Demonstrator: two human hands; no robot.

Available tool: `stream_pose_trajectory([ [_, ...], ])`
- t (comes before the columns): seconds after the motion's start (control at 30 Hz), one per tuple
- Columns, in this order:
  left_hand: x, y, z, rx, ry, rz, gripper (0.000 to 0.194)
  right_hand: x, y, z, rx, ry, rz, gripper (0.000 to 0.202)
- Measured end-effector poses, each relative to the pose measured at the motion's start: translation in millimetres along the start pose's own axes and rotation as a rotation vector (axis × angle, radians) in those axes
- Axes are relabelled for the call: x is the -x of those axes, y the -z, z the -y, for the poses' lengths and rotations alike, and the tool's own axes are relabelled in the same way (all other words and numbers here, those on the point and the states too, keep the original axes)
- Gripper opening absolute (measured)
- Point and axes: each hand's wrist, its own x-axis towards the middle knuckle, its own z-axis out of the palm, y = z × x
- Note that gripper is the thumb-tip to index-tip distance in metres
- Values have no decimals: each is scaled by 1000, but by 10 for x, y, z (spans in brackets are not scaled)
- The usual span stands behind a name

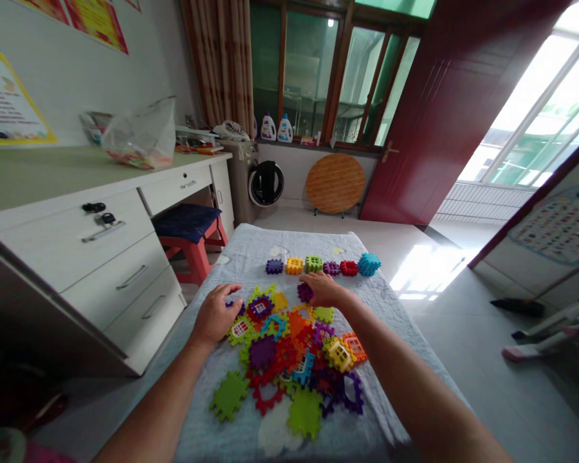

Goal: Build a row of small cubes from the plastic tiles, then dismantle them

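My right hand (pixel 322 290) is at the far side of a loose pile of toothed plastic building pieces, its fingers bent over a purple toothed piece (pixel 305 293) that it grips; the thumb is mostly hidden. At the pile's left edge, my left hand (pixel 217 314) has thumb and fingers apart, close to a dark purple piece (pixel 241 307) partly covered by the thumb. Between the hands lie a purple piece with a white window (pixel 260 308), a yellow piece (pixel 280 300) and an orange piece (pixel 299 325). Nearer me are green plates (pixel 229 395).
Several assembled blocks stand in a row beyond my right hand, among them a green block (pixel 313 263) and a light blue block (pixel 369 263). A pale blue cloth (pixel 212 444) covers the table. A white desk (pixel 120 241) and a stool (pixel 188 225) stand to the left.
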Motion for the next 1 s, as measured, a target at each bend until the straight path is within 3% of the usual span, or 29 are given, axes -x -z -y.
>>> stream_pose_trajectory([
  [0.37, 14, -19, 42, -11, -1, -16, 28, 79, 69, 44, -11, 7, -53, 72],
  [0.47, 13, -2, 42, -28, -13, -29, 29, 175, 251, -124, -21, -24, -144, 68],
  [0.63, 10, 8, 48, -36, -14, -44, 29, 164, 540, -575, -11, -229, -255, 68],
  [0.77, 13, -7, 84, -32, -14, -56, 29, 6, 540, -812, 19, -288, -176, 75],
  [1.0, 15, -14, 100, -12, -8, -64, 29, -165, 363, -945, 76, -281, -67, 84],
])
